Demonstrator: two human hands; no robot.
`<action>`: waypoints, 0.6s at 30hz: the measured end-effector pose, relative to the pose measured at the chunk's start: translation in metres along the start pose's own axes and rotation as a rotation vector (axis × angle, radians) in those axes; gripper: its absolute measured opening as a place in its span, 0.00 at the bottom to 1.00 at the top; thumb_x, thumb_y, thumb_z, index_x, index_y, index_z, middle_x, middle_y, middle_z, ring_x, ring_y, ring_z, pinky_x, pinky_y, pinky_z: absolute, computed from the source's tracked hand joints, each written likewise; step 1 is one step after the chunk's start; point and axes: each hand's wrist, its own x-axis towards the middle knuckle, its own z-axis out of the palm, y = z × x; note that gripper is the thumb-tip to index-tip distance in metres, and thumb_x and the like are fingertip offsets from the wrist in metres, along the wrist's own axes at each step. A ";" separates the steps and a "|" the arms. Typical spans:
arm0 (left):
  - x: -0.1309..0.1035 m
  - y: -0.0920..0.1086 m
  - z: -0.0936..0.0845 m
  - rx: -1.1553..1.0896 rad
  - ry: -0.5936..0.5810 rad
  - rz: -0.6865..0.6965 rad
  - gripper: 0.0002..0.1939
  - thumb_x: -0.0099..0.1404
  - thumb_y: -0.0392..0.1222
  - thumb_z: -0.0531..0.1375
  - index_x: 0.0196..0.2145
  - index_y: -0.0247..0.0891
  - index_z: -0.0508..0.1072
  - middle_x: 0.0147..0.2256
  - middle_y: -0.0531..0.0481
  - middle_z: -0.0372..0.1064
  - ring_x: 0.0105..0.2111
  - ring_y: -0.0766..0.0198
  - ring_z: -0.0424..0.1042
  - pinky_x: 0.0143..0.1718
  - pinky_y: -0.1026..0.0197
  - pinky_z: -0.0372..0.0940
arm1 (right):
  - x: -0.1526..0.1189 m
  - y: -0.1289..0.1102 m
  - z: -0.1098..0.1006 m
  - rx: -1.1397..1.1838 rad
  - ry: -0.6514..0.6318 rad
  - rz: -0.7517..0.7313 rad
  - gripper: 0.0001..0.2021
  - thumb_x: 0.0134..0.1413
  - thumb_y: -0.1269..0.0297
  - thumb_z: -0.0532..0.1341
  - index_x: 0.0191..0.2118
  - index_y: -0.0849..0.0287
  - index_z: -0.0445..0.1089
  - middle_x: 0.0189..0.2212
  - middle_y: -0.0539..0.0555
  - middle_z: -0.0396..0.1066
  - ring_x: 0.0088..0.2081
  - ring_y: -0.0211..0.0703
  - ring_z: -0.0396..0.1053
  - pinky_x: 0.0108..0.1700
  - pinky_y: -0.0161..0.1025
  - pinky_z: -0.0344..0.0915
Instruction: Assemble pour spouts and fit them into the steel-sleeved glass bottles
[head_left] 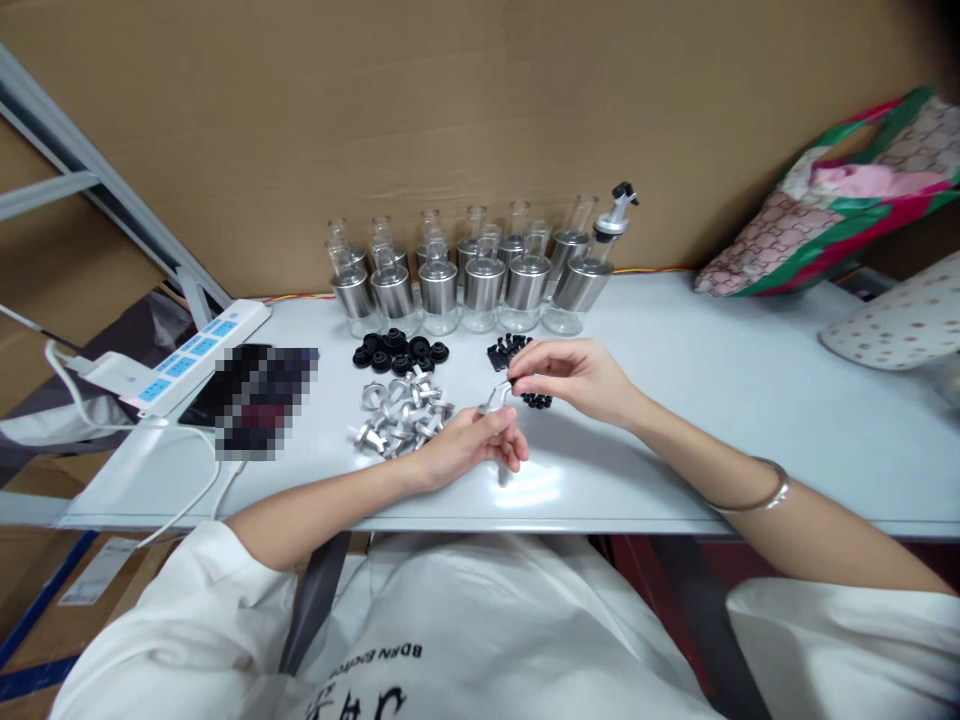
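My left hand [474,442] is closed round a silver spout piece [495,398], thumb on top. At the tip of that piece, my right hand [574,378] pinches a small black part [513,381] between thumb and finger. Left of my hands lies a pile of silver spout pieces [405,415], with black rubber stoppers [397,352] behind it. Small black parts [508,350] are spread behind and under my right hand. Several glass bottles with metal sleeves [484,285] stand in rows at the back; the rightmost bottle [585,280] bears a spout with a black tip [622,200].
A power strip [202,355] with white cables lies on the left of the white table [750,400], beside a pixelated dark device [262,400]. At the right are a patterned bag [817,220] and a dotted white object [900,320]. Cardboard [300,100] rises behind.
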 end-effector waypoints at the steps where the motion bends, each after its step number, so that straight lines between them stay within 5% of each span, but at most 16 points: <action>1: 0.000 0.000 0.000 0.001 -0.002 0.002 0.26 0.53 0.63 0.62 0.23 0.35 0.61 0.25 0.50 0.67 0.24 0.68 0.68 0.32 0.61 0.61 | 0.000 0.000 0.000 0.000 0.000 0.014 0.10 0.38 0.60 0.71 0.28 0.59 0.76 0.26 0.51 0.74 0.28 0.37 0.70 0.32 0.36 0.68; 11: 0.001 -0.001 0.000 -0.010 -0.004 0.003 0.26 0.53 0.62 0.62 0.22 0.35 0.61 0.25 0.50 0.67 0.25 0.68 0.67 0.32 0.61 0.61 | -0.002 -0.003 0.004 -0.032 -0.018 0.072 0.16 0.39 0.54 0.70 0.24 0.62 0.69 0.17 0.48 0.67 0.20 0.33 0.63 0.24 0.32 0.58; 18: 0.000 0.000 0.000 -0.007 -0.008 0.000 0.25 0.52 0.62 0.62 0.24 0.35 0.62 0.25 0.51 0.68 0.24 0.68 0.68 0.32 0.62 0.62 | -0.001 0.000 0.001 0.091 -0.109 0.050 0.13 0.47 0.56 0.67 0.30 0.62 0.71 0.22 0.50 0.71 0.26 0.36 0.68 0.31 0.34 0.63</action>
